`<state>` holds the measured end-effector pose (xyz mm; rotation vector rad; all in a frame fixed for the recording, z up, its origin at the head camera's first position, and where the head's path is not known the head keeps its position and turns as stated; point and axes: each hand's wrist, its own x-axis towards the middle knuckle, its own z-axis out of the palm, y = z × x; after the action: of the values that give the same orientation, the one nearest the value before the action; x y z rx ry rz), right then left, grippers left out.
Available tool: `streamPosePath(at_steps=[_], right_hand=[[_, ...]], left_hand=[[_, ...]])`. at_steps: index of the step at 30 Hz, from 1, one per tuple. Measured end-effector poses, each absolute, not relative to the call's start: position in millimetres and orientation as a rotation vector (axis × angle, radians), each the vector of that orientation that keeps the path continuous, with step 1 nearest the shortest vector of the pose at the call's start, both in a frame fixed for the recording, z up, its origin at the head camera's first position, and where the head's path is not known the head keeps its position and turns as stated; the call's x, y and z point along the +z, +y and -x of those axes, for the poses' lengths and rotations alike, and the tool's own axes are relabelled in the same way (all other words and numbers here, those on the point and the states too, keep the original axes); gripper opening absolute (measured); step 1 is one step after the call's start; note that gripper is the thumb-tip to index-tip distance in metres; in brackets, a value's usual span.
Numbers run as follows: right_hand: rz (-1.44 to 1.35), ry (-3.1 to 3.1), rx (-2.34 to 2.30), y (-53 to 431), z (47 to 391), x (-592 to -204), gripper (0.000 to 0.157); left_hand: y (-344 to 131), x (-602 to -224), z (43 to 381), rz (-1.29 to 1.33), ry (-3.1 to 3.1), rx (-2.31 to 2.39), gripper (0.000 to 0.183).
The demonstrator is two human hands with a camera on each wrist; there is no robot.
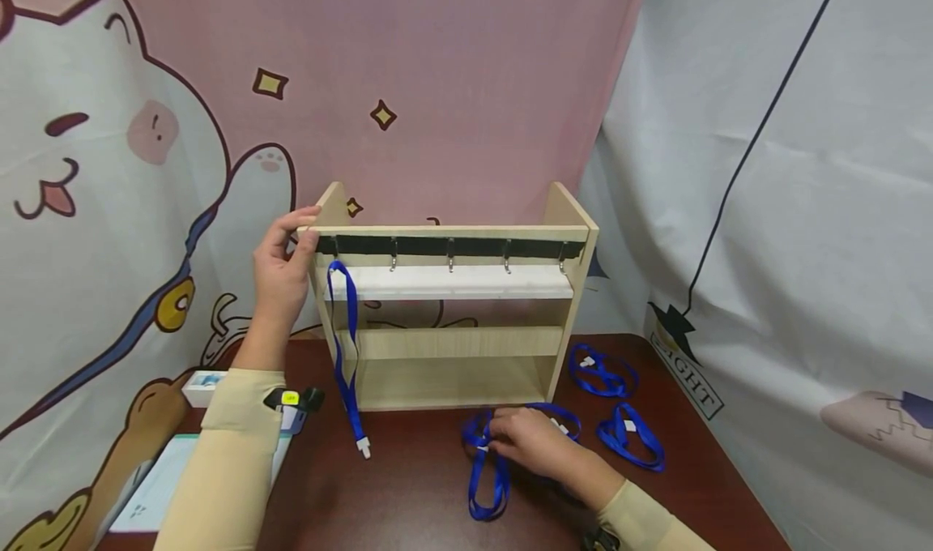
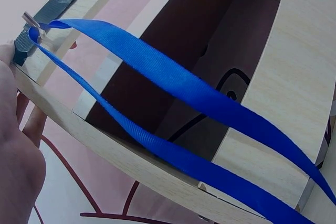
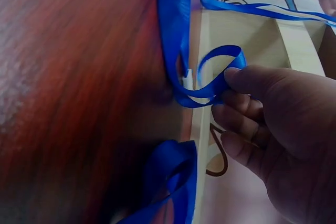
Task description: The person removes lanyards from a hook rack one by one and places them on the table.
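A pale wooden rack point(image 1: 459, 343) stands on the table, with a dark strip point(image 1: 423, 246) bearing several metal hooks along its upper front. My left hand point(image 1: 283, 279) grips the rack's top left corner, thumb on the front. From the leftmost hook hangs a blue lanyard point(image 2: 168, 80), its white clip point(image 1: 364, 447) dangling low. In front of the rack, my right hand point(image 1: 535, 446) pinches another blue lanyard point(image 3: 176, 30) between thumb and fingers; part of its loop drops toward the table. Behind that hand lies one more blue lanyard point(image 1: 568, 415), partly hidden.
Two looped blue lanyards, a far one point(image 1: 615, 386) and a nearer one point(image 1: 658, 452), lie right of the rack on the dark red table point(image 1: 394, 510). At the left are a white sheet point(image 1: 156, 486) and a small white box point(image 1: 202, 387). Printed cloth hangs behind.
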<state>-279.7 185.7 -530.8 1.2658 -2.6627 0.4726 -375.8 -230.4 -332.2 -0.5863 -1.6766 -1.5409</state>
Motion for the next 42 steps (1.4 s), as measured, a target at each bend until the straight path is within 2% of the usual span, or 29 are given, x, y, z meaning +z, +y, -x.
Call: streamPosePath(at_steps=[6, 13, 17, 29, 36, 42], right_hand=[[-1.303, -2.666, 0.492, 188, 282, -539, 0.024], [-1.331, -2.716, 0.568, 189, 284, -548, 0.012], [-1.366, -2.735, 0.638, 189, 283, -552, 0.019], [-1.364, -2.717, 0.916, 190, 285, -554, 0.017], [-1.254, -2.727, 1.169, 186, 284, -545, 0.011], [-1.016, -2.695, 1.405, 162, 282, -524, 0.019]], left_hand=[[-229, -331, 373, 0.591, -1.677, -1.548, 0.027], [-229, -332, 373, 0.592, -1.671, -1.556, 0.027], [-230, -332, 373, 0.591, -1.678, -1.542, 0.026], [-227, -330, 371, 0.575, -1.685, -1.544, 0.024], [-218, -318, 354, 0.601, -1.671, -1.574, 0.026], [-225, -327, 368, 0.605, -1.657, -1.545, 0.022]])
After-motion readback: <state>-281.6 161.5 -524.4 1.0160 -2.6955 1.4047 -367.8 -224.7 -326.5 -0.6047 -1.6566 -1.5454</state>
